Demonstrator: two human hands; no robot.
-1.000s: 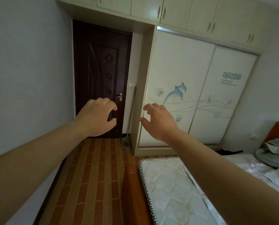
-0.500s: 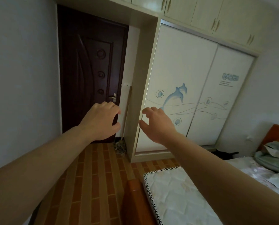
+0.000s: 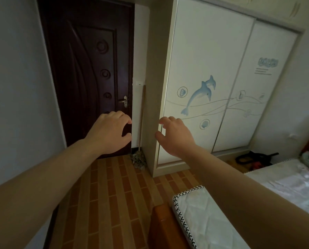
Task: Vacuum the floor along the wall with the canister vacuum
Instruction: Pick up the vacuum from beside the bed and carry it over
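Observation:
Both my arms reach forward at chest height. My left hand (image 3: 110,133) hovers in front of the dark door, fingers loosely curled, holding nothing. My right hand (image 3: 175,136) hovers in front of the wardrobe's left edge, fingers also loosely curled and empty. A black and red object with a looped black hose (image 3: 254,159), probably the canister vacuum, lies on the floor at the wardrobe's foot on the right, partly hidden by the bed. The brick-patterned floor (image 3: 114,194) runs along the left wall (image 3: 15,105).
A dark wooden door (image 3: 89,69) stands closed ahead. A mop (image 3: 140,155) leans in the corner beside it. The white dolphin wardrobe (image 3: 213,87) fills the right. A mattress (image 3: 204,221) on an orange bed frame (image 3: 160,227) narrows the floor strip.
The view has moved closer to the door and wardrobe and tilted down a little. Both hands stay out in front, empty, in the same pose.

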